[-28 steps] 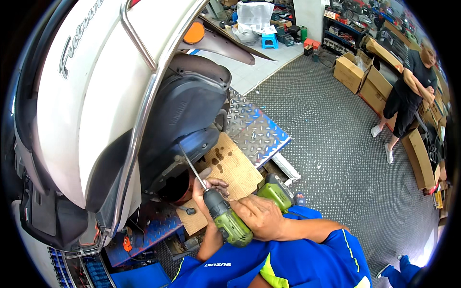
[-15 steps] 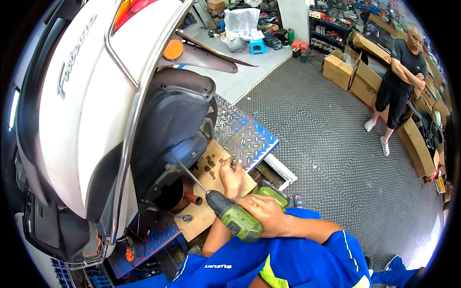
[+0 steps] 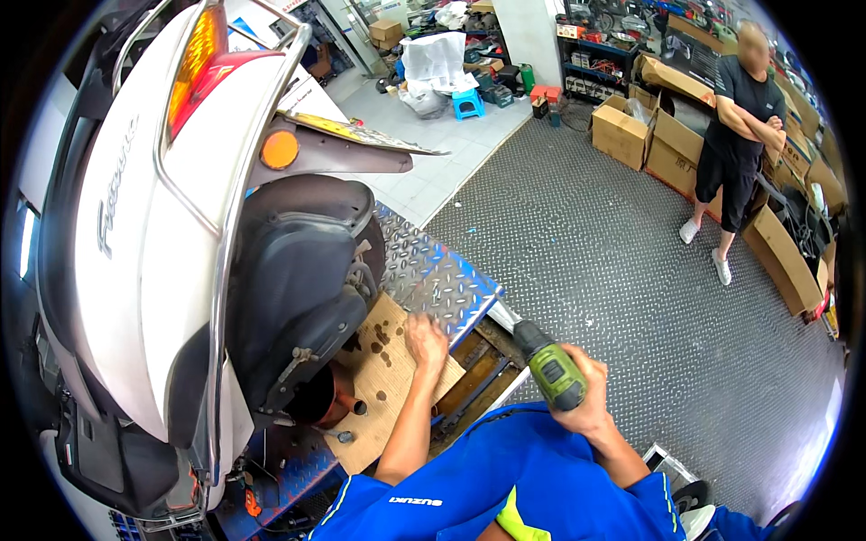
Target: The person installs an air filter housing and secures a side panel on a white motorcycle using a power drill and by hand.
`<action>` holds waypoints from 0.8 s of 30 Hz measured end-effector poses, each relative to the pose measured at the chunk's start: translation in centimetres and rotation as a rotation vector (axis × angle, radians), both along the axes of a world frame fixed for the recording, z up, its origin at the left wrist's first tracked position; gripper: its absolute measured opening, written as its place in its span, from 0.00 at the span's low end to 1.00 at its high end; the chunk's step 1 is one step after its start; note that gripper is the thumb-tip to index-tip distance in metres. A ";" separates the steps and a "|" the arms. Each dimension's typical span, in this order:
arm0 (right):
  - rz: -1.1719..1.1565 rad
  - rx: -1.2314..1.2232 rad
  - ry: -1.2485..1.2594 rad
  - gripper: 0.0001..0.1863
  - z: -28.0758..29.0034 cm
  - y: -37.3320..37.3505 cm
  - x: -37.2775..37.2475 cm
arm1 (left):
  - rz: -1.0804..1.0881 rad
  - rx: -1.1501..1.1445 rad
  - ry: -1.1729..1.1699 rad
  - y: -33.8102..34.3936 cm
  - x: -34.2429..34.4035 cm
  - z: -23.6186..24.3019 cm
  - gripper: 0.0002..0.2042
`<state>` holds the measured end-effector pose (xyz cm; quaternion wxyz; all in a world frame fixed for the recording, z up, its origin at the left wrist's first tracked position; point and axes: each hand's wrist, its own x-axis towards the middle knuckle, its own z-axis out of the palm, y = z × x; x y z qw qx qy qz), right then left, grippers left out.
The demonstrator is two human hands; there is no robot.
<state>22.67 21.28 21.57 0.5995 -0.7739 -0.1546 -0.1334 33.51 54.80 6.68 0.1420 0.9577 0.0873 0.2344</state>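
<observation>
Beside the white scooter (image 3: 135, 270), right hand (image 3: 591, 401) grips a green-and-black drill (image 3: 550, 365); left hand (image 3: 426, 341) rests open on stained cardboard (image 3: 388, 397).

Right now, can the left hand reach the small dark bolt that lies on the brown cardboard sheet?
Probably yes. The left hand rests on the brown cardboard sheet, and the small dark bolt lies on the same sheet, nearer the person. Nothing stands between them; the right hand holds the green cordless drill away.
</observation>
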 end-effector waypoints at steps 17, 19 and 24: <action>-0.052 0.014 0.078 0.27 -0.5 -2.8 1.1 | 0.376 -0.176 0.228 4.4 7.4 1.2 0.09; -0.056 0.023 0.094 0.27 -0.7 -2.9 1.0 | 0.364 -0.173 0.247 4.5 7.6 1.1 0.09; -0.061 0.009 0.083 0.28 -0.7 -3.4 0.8 | 0.326 -0.205 0.140 5.5 7.6 0.2 0.13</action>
